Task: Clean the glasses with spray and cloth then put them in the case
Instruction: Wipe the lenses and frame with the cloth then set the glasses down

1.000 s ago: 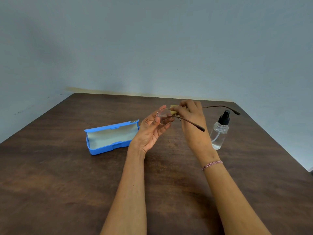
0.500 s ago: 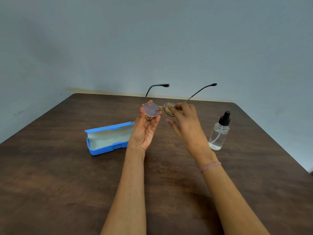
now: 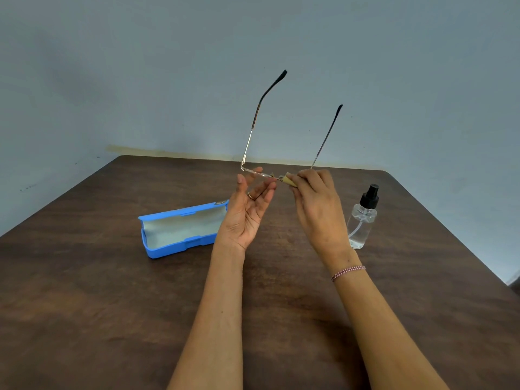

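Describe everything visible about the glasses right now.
The glasses are thin, gold-toned metal with dark temple tips. Both temples are unfolded and point upward; the lenses show nearly edge-on. They are held above the table: the left hand pinches one lens rim, the right hand pinches a yellowish cloth on the other.

Perhaps a home: brown wooden table (image 3: 84, 305)

No legible writing in view.
The only mark is a small grey badge (image 3: 222, 202) on the far right corner of the open blue plastic glasses case (image 3: 180, 246), left of centre, too small to read.
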{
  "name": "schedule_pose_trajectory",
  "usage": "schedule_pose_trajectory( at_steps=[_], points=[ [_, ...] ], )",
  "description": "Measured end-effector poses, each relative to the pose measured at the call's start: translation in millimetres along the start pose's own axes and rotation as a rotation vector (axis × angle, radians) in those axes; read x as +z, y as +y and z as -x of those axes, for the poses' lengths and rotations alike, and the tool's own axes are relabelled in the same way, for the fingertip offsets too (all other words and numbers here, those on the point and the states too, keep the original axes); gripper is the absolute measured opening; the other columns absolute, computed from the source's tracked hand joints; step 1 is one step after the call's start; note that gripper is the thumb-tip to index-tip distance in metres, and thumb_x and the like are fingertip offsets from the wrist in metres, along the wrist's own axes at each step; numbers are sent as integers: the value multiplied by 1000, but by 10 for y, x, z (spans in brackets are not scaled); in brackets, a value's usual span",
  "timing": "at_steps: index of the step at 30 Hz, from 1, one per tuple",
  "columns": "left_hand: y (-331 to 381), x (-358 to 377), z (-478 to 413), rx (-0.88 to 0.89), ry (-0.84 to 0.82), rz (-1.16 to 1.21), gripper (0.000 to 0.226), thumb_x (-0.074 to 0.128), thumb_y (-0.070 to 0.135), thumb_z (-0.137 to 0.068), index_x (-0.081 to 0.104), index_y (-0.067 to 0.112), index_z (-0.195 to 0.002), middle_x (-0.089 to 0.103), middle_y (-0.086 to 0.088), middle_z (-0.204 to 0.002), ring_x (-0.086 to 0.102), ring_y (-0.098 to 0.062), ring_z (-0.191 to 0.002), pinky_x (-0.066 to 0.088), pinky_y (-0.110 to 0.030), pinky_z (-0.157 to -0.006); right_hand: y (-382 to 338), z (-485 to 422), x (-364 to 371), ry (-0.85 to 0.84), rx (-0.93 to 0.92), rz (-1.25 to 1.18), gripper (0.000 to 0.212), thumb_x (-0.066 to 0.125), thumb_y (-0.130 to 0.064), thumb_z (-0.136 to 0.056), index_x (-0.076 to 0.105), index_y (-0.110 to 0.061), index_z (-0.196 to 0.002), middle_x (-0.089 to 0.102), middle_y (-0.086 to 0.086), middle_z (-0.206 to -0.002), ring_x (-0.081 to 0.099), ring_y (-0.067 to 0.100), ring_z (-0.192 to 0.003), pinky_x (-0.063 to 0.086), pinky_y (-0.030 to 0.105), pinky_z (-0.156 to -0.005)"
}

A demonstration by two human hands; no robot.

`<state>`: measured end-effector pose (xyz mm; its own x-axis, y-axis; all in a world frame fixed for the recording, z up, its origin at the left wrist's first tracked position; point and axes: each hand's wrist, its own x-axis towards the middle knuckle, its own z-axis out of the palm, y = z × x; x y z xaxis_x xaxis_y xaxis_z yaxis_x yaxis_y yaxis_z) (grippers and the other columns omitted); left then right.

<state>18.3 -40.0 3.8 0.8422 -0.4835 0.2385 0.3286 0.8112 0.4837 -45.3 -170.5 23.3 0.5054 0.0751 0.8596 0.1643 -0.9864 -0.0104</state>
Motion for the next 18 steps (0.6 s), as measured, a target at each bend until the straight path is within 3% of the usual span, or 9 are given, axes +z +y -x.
schedule_pose_trajectory(
  at_steps=[6, 10, 18],
  points=[
    [-71, 62, -5, -4, 48, -122, 32, 57, 22, -78, 59, 10, -107, 71, -8, -83, 70, -12, -77, 58, -22, -69, 10, 2, 17, 16, 44, -21, 30, 64, 9, -82, 63, 1, -110, 60, 13, -100, 45, 23, -92, 40, 26, -81],
    [-137, 55, -19, -78, 90, -169, 32, 60, 24, -78, 61, 9, -106, 71, -9, -90, 69, -15, -84, 59, -28, -73, -45, 13, 20, 6, 32, -48, 38, 64, 12, -77, 62, 2, -114, 59, 13, -102, 43, 22, -94, 42, 26, -81],
    [-155, 62, -1, -143, 90, -85, 35, 60, 28, -79, 64, 13, -110, 70, -10, -98, 69, -15, -85, 58, -26, -64, -176, 27, 9, -30, -14, -91, 34, 60, 2, -78, 63, 2, -112, 60, 12, -100, 43, 21, -92, 50, 31, -74]
  ],
)
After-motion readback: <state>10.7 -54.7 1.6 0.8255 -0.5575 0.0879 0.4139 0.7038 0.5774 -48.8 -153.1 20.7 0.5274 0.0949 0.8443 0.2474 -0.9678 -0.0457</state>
